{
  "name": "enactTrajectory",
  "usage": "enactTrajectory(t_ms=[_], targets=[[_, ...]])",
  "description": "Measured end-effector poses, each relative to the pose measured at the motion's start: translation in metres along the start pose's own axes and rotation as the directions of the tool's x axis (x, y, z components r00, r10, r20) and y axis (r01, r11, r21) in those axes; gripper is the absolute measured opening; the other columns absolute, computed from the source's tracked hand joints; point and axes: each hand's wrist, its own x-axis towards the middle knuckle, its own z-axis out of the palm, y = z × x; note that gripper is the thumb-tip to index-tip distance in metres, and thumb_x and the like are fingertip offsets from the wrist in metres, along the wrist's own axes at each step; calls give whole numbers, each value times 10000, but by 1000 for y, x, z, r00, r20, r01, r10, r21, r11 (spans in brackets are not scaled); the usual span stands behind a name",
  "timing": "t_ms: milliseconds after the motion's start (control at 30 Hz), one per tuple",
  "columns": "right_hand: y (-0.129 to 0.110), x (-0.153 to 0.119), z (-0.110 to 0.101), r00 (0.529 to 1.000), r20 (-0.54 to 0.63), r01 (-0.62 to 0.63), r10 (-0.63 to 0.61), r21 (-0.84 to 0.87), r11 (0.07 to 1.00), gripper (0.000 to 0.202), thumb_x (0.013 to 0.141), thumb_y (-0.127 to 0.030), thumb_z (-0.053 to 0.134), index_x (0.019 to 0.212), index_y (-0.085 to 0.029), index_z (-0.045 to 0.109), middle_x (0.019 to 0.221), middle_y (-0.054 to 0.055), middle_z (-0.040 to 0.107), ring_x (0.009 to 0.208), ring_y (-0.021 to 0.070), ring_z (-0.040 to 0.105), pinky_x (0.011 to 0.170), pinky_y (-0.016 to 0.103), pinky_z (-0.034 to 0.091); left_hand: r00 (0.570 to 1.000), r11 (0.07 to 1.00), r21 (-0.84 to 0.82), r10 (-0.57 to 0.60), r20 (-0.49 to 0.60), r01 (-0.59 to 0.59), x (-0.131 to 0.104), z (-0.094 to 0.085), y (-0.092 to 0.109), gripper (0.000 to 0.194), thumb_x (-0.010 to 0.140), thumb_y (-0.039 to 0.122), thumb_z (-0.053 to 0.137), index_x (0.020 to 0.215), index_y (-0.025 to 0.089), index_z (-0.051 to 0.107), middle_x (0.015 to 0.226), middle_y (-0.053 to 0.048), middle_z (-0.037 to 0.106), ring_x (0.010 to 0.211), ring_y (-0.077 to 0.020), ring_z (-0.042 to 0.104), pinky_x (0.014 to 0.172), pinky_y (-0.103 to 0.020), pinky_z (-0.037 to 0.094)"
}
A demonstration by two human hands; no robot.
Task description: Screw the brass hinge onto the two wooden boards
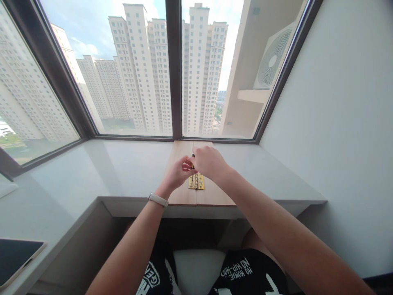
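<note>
A brass-coloured hinge [196,182] lies across the seam between two light wooden boards [181,198], with several dark screw spots on its leaves. My right hand [210,162] is closed, knuckles up, around the top of a black-and-yellow screwdriver [193,162] just beyond the hinge. From the other side my left hand [179,174] pinches around the lower part of the same tool, fingers curled. The tool's tip and the hinge's far end are hidden behind my fingers.
The boards rest on a white counter [129,168] below a dark-framed window [176,82]. A tablet-like device [18,258] lies at the lower left. A white wall [337,102] rises on the right, and the counter's front edge is close to my knees.
</note>
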Motion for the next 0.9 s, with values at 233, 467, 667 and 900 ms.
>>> enactTrajectory(t_ms=[233, 467, 667, 900], targets=[[14, 3, -2, 983, 63, 164, -172, 108, 980, 177, 891, -142, 554, 1023, -165, 670, 971, 98, 698, 872, 198, 640, 712, 264, 403, 990, 998, -68, 17, 139, -7, 1, -9, -2, 288, 872, 285, 666, 1141, 182, 651, 1088, -98, 717, 1064, -238, 676, 976, -423, 531], [14, -1, -6, 979, 35, 194, -203, 180, 964, 267, 897, -254, 615, 1158, -196, 619, 1040, 85, 685, 915, 196, 628, 756, 263, 417, 996, 1000, -8, 15, 83, -15, 1, -3, 0, 254, 846, 340, 708, 1018, 159, 661, 944, -69, 728, 882, -212, 706, 864, -390, 573], [1, -3, -5, 1000, 11, -10, 10, -34, 999, 426, 986, -492, 428, 960, -150, 680, 868, 148, 691, 833, 266, 659, 706, 327, 445, 999, 997, 80, 18, -33, -16, 0, 4, -2, 278, 782, 351, 767, 950, 169, 641, 839, -48, 704, 799, -196, 686, 733, -340, 580], [3, -1, -6, 992, 64, 110, -108, -30, 993, 158, 944, -237, 514, 975, -170, 653, 900, 103, 697, 785, 207, 648, 646, 279, 407, 995, 999, 8, 33, 98, -34, 2, -3, 7, 278, 837, 337, 712, 1057, 180, 647, 1015, -89, 719, 968, -235, 692, 853, -390, 575]])
